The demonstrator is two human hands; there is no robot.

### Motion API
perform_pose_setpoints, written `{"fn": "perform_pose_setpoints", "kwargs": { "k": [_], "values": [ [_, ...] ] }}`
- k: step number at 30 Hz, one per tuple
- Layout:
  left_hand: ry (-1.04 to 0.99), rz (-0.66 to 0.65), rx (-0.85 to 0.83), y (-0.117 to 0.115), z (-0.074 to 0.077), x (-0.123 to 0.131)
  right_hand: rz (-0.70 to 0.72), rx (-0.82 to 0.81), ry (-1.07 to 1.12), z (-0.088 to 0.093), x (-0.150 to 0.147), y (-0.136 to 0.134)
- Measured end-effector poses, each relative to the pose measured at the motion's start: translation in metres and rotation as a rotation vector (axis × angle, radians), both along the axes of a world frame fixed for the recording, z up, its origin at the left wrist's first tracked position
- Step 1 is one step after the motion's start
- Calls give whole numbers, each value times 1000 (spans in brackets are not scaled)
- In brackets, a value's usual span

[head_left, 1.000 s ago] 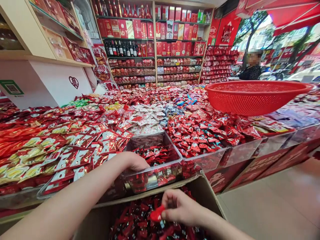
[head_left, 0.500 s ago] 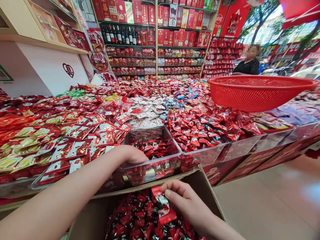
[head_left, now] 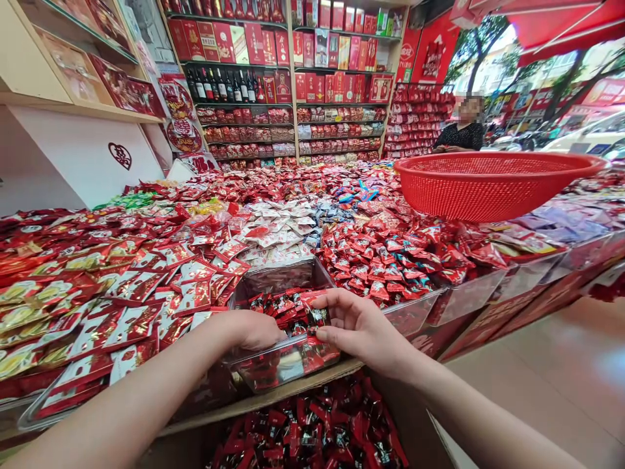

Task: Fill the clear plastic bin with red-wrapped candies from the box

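My right hand (head_left: 359,329) pinches a red wrapped candy (head_left: 318,315) between thumb and fingers, over the right front edge of a clear plastic bin (head_left: 283,374). My left hand (head_left: 258,331) reaches down inside the same bin at its left. Its fingers are blurred behind the front wall, so I cannot make out what they hold. Similar red and black wrapped candies (head_left: 278,303) lie in the bin between the hands. Just below, an open cardboard box (head_left: 415,417) contains a heap of red wrapped candies (head_left: 303,426).
Red and white packets (head_left: 129,326) spread to the left, and a pile of red candies (head_left: 381,260) lies to the right. A large red mesh basket (head_left: 478,192) rests on the goods at right. Behind it stands a person (head_left: 459,133). Stocked shelves (head_left: 295,85) line the back.
My right hand has risen from over the cardboard box to the bin, carrying the candy. My left hand remains in the bin. The view has shifted slightly.
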State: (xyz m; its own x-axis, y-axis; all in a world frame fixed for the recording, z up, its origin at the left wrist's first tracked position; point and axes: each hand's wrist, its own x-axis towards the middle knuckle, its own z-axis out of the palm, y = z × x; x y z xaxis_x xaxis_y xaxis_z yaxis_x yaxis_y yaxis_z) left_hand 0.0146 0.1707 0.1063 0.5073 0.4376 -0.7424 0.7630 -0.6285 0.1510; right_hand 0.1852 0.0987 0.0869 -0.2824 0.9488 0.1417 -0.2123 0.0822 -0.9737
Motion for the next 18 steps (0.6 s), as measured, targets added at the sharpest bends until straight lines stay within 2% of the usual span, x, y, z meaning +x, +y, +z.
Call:
{"fn": "perform_pose_setpoints", "kwargs": {
  "k": [6, 12, 18],
  "values": [
    [-1, 39, 29, 0, 6, 5, -34, -7, -43, -6, 0, -3],
    [-32, 76, -25, 7, -4, -3, -29, 16, -132, -2, 2, -5],
    [-90, 205, -67, 4, -8, -4, -92, 97, -262, -2, 0, 16]
  ]
}}
